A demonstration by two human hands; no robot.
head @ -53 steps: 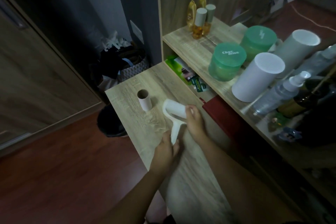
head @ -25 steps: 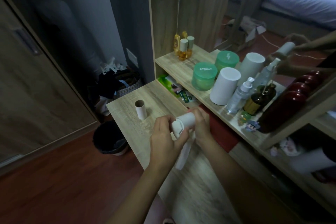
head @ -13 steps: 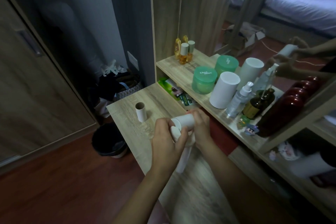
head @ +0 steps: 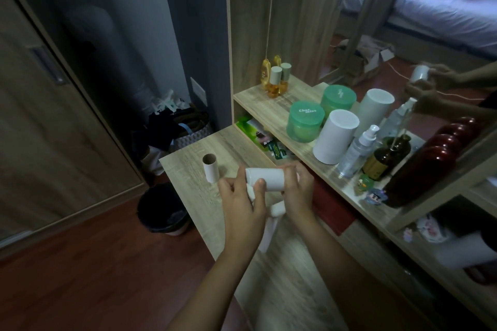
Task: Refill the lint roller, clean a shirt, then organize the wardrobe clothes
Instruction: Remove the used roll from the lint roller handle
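Head view: both hands [head: 243, 204] hold white lint roller [head: 265, 179].

You have a single wide-angle view from your head, looking forward and down along the wooden desk [head: 188, 166] from close above it. Your forearms enter from the near edge, the wardrobe door [head: 48, 126] fills the left, and the shelf [head: 258, 105] and mirror [head: 419, 21] run far right.

White roll [head: 265, 179], green jars [head: 305, 124], pale wood-grain desk [head: 188, 166], dark red floor [head: 88, 263].
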